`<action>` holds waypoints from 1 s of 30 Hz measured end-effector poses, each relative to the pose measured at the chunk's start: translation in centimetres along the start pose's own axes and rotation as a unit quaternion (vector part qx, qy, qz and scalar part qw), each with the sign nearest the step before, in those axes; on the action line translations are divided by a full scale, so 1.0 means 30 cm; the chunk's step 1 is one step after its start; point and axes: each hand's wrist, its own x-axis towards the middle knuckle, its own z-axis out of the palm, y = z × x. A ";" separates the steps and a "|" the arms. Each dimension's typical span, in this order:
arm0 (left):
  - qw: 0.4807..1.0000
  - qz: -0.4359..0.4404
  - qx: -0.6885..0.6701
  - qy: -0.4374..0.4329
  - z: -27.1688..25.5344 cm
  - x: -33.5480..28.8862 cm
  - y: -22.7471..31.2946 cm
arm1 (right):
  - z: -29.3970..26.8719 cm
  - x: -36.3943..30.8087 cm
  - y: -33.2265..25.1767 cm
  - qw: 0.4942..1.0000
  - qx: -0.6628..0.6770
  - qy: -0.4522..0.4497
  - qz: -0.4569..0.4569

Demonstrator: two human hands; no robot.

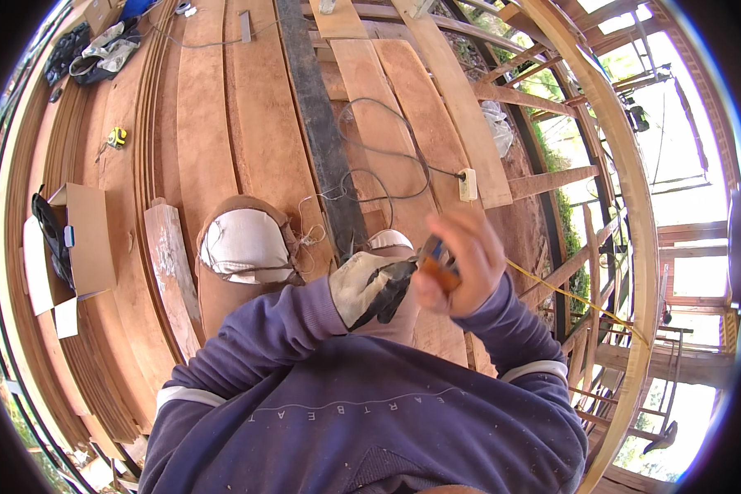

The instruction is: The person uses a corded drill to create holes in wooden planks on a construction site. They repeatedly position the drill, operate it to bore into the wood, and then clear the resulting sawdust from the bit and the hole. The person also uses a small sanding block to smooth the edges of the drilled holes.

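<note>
My left hand (369,288) wears a pale work glove with black on the fingers. Its fingers are closed in front of my torso, and what they hold, if anything, I cannot make out. Right beside it, my bare right hand (469,259) grips a small orange-and-dark hand tool (443,270). Motion smears that hand, so the tool's exact kind does not show. The tool's dark end lies close to the gloved fingertips; whether they touch I cannot tell. Below both hands are my bent knees, with a white knee pad (243,245) strapped on the left one.
A grey cable (428,177) loops over the planks to a white socket block (468,185). An open cardboard box (90,239) stands at left, with a yellow tape measure (117,137) beyond it. A dark beam (313,107) runs ahead. Timber framing with open gaps lies at right.
</note>
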 end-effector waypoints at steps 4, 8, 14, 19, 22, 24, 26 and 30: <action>0.995 -0.090 -0.030 -0.017 -0.019 0.012 0.051 | -0.005 -0.004 0.022 1.000 -0.010 0.009 -0.003; 0.992 -0.117 -0.052 -0.018 -0.018 0.011 0.081 | -0.007 -0.007 0.011 1.000 -0.019 -0.008 -0.017; 0.993 -0.090 -0.074 -0.031 -0.020 0.008 0.052 | -0.007 0.009 0.013 1.000 -0.009 -0.002 0.029; 0.995 0.055 0.036 0.077 0.013 0.025 0.050 | -0.021 -0.016 -0.005 0.999 -0.003 -0.039 0.001; 0.995 -0.077 -0.059 0.022 -0.018 0.034 0.138 | -0.017 -0.001 0.025 1.000 -0.027 0.008 -0.005; 0.998 -0.060 -0.035 -0.007 -0.026 0.047 0.158 | -0.031 -0.004 0.000 0.999 -0.018 -0.033 -0.007; 0.999 -0.042 -0.026 -0.008 -0.020 0.034 0.139 | -0.027 -0.006 -0.001 1.000 -0.009 -0.028 -0.007; 0.997 -0.017 -0.032 0.061 0.000 0.034 0.138 | -0.023 -0.011 0.009 1.000 -0.004 -0.016 -0.005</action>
